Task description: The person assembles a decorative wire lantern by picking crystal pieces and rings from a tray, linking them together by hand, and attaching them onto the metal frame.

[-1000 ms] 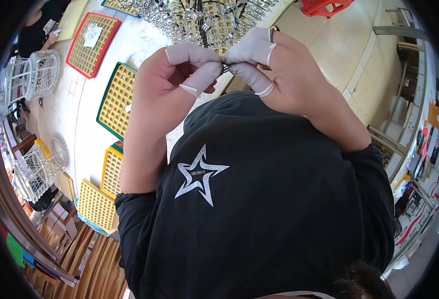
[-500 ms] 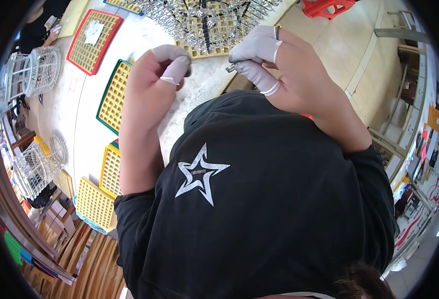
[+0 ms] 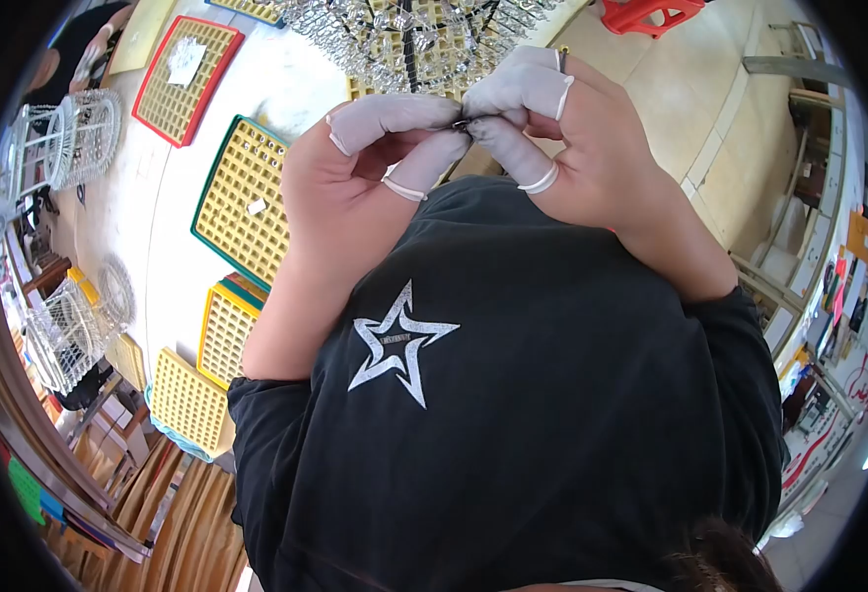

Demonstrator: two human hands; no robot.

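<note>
My left hand [image 3: 360, 163] and my right hand [image 3: 562, 128] meet tip to tip above my lap, with white finger cots on thumbs and fingers. Both are closed in a pinch. Between the fingertips sits a small shiny piece [image 3: 463, 125], mostly hidden, its kind too small to make out. Just beyond the hands stands a dense cluster of clear crystal beads on thin dark wires [image 3: 409, 44], resting over a yellow gridded tray [image 3: 358, 87].
On the white table [image 3: 173, 212] at left are a red-rimmed tray [image 3: 180, 99], a green-rimmed tray [image 3: 240, 197] and a yellow-rimmed tray [image 3: 225, 335]. White wire racks [image 3: 84, 138] stand further left. Another person's hand [image 3: 92, 61] shows at upper left; a red stool [image 3: 651, 15] at upper right.
My left hand has moved right, from apart to touching the right fingertips at the small shiny piece. The right hand stays nearly in place. The other person's hand has shifted.
</note>
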